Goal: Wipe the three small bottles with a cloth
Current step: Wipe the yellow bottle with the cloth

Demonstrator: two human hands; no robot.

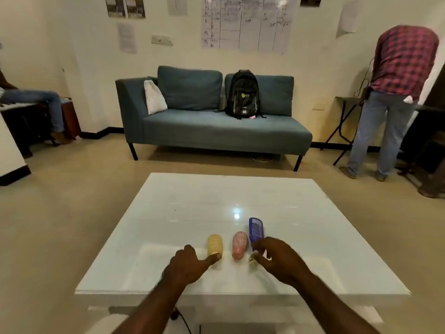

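Note:
Three small bottles lie side by side on the glossy white table [168,213], caps toward me: a yellow bottle [214,244], a pink bottle [239,244] and a blue bottle [255,231]. My left hand [190,263] rests on the table with its thumb touching the near end of the yellow bottle. My right hand [277,260] hovers over the blue bottle's near end, fingers curled down around it; the grip is partly hidden. No cloth is in view.
A blue sofa [212,131] with a black backpack [242,94] and a white bag stands beyond the table. A person in a checked shirt [399,92] stands at the right by a folding table. Another person's legs show at the far left.

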